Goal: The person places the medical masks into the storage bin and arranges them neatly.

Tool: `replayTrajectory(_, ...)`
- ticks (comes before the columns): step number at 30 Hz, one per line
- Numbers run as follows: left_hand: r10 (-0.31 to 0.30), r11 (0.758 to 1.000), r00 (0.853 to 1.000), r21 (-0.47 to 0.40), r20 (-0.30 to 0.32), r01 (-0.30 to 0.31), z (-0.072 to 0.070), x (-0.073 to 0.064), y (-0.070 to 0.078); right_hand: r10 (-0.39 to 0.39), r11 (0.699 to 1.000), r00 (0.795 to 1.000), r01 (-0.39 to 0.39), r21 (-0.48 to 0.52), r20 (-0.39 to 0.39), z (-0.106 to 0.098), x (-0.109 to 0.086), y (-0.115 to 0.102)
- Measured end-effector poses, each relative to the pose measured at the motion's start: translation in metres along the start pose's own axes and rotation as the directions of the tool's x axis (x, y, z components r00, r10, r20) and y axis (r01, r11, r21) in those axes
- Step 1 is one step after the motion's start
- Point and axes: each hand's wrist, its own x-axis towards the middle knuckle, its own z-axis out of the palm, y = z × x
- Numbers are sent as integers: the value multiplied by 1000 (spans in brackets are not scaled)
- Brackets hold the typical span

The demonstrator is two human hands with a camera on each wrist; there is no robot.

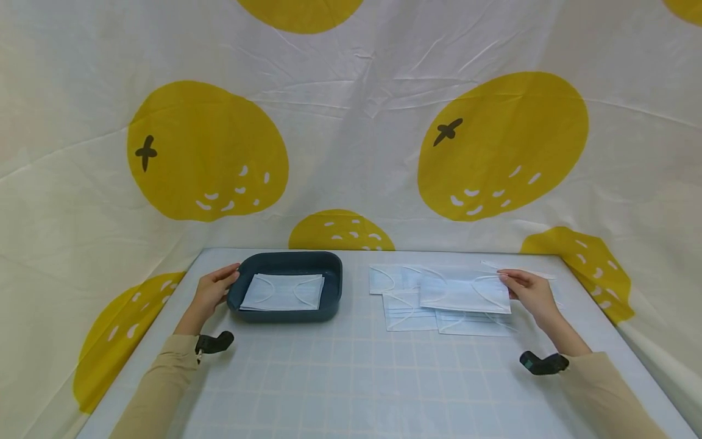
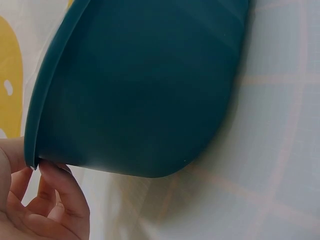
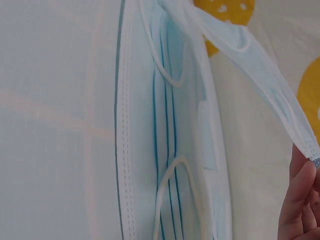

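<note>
Tan sleeves [image 1: 600, 387] come nearest, at ten and two o'clock; twelve is straight ahead. Pale gridded tabletop [image 1: 351, 384] between them. At one o'clock, loose face masks [image 1: 408, 317] overlap, spread out, which I judge leaves edges easy to catch. My right hand [image 1: 532, 296] pinches one mask [image 1: 463, 296] by its far right corner, thumb and fingertips closed narrow; a corner hold probably parts it from its neighbours. At eleven, my left hand [image 1: 212, 289] grips the left rim of a dark teal tray [image 1: 290, 316], likely to steady it. Inside, stacked masks [image 1: 282, 296] lie flat, nearly squared, presumably for neatness. Beyond, at twelve: white curtain [image 1: 356, 152], yellow fruit shapes [image 1: 208, 152].
</note>
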Motion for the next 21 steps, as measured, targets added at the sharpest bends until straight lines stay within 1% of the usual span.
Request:
replayTrajectory(5, 6, 1000, 1000, 2, -7, -6, 0, 0, -1, 12, 1000, 1000, -12, 19, -13, 16, -1, -7)
replayTrajectory(6, 8, 1000, 1000, 0, -9, -8, 0, 0, -1, 1, 1000, 1000, -1, 4, 3, 19, -2, -8)
replayTrajectory(11, 18, 1000, 1000, -13, -9, -18, 1, 0, -2, 36, 997, 999, -37, 65, 20, 35, -4, -15)
replayTrajectory(12, 19, 1000, 1000, -15, -8, -20, 1, 0, -2, 33, 997, 999, -35, 66, 27, 38, -4, -16)
replayTrajectory(16, 24, 1000, 1000, -11, -11, -24, 2, 0, -2, 46, 995, 999, -49, 91, 25, 52, -4, -17)
replayTrajectory(17, 24, 1000, 1000, -10, -13, -24, 2, 0, -2, 60, 993, 998, -61, 101, 19, 56, -3, -18)
replayTrajectory(18, 22, 1000, 1000, -9, -15, -22, 2, 0, -1, 45, 994, 999, -47, 94, 26, 59, -3, -19)
replayTrajectory(21, 24, 1000, 999, 4, -22, -24, 2, 0, -1, 49, 994, 998, -51, 95, 26, 68, -3, -24)
